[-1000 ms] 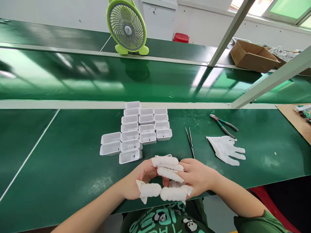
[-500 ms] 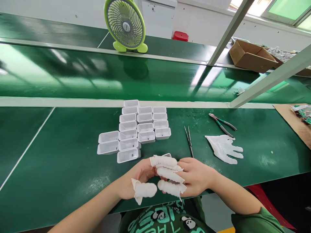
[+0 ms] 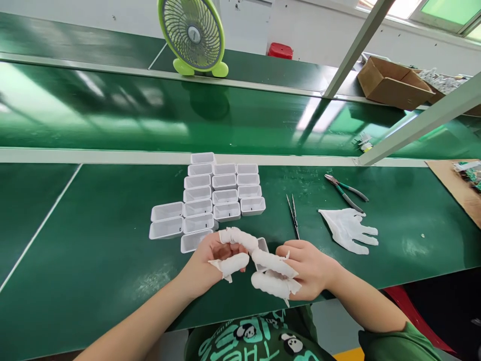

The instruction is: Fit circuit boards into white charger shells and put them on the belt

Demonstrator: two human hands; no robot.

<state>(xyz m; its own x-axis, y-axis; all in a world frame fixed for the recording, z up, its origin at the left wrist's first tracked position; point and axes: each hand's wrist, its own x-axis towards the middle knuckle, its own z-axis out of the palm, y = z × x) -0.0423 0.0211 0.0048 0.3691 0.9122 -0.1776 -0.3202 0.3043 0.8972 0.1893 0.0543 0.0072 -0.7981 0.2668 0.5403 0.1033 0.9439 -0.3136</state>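
Both my hands wear white finger cots and rest at the near edge of the green bench. My left hand point(image 3: 210, 255) is curled, its covered forefinger arched over to a small white plastic case point(image 3: 263, 245). My right hand point(image 3: 306, 268) points its covered forefinger and thumb left and meets the same case from below. The case is mostly hidden between the fingertips. Just beyond my left hand, several identical open white cases point(image 3: 210, 200) stand in rows.
Tweezers point(image 3: 293, 215), a white glove point(image 3: 347, 229) and green-handled cutters point(image 3: 345, 193) lie to the right. A green conveyor belt point(image 3: 150, 115) runs behind, with a green fan point(image 3: 193, 35) and a cardboard box point(image 3: 393, 80) beyond. A slanted metal strut point(image 3: 413, 125) crosses at the right.
Both hands have moved forward from the bench edge toward the rows of cases and parted slightly. More of the small case shows between the fingertips.
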